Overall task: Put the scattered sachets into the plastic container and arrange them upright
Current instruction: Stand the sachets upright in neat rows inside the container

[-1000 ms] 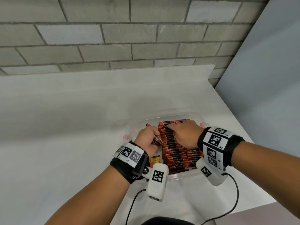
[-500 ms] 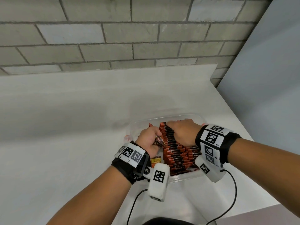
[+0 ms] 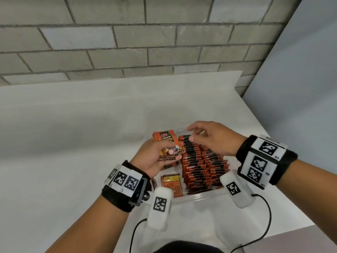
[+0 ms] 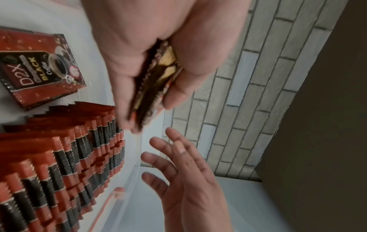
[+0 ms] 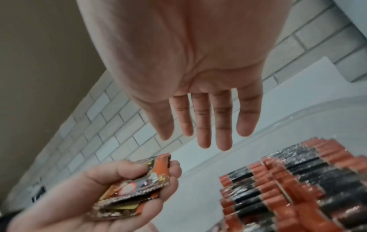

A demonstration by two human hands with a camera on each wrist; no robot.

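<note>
A clear plastic container (image 3: pixel 198 199) sits on the white counter, holding rows of upright red-and-black sachets (image 3: pixel 202 167) along its right side. My left hand (image 3: pixel 156 157) is raised over the container's left part and grips a small stack of sachets (image 3: pixel 168 147) between thumb and fingers; the same held stack (image 4: pixel 157 87) (image 5: pixel 135 186) shows in both wrist views. My right hand (image 3: pixel 209 137) hovers above the far end of the upright rows, fingers (image 5: pixel 204 122) straight and spread, holding nothing. Loose sachets (image 3: pixel 172 184) lie flat on the container floor at the near left.
A brick wall (image 3: pixel 127 42) runs behind the counter and a grey panel (image 3: pixel 300 88) stands to the right. The counter's front edge (image 3: pixel 291 232) lies close to the container. Cables (image 3: pixel 268 221) hang from both wrist cameras.
My left hand has lifted out of the container with a stack of sachets. My right hand has come off the upright rows, risen and opened its fingers.
</note>
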